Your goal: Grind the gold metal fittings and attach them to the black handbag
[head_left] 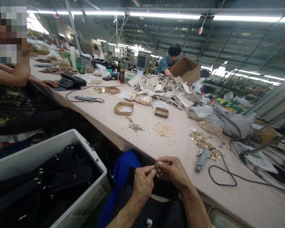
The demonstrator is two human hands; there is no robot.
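Just over the table's near edge, my left hand [142, 183] and my right hand [174, 171] meet with bent fingers. Between their fingertips is a small brass-coloured metal plate [156, 166], gripped from both sides. Its finer details are too small to make out. Below them a black bag [163, 210] lies across my lap, with a small metal fitting [149, 222] low on it. On the table ahead are a pile of flat metal frames [136, 127] and a scatter of tiny gold pieces [163, 129].
A grey electric screwdriver [202, 160] with a looping cord lies right, beside gold metal parts [200, 141]. Small cardboard trays [123, 108] stand mid-table. At left is a white crate [95, 158] of black bags. One co-worker sits left; another tips a cardboard box [186, 70] over pale pieces [163, 87].
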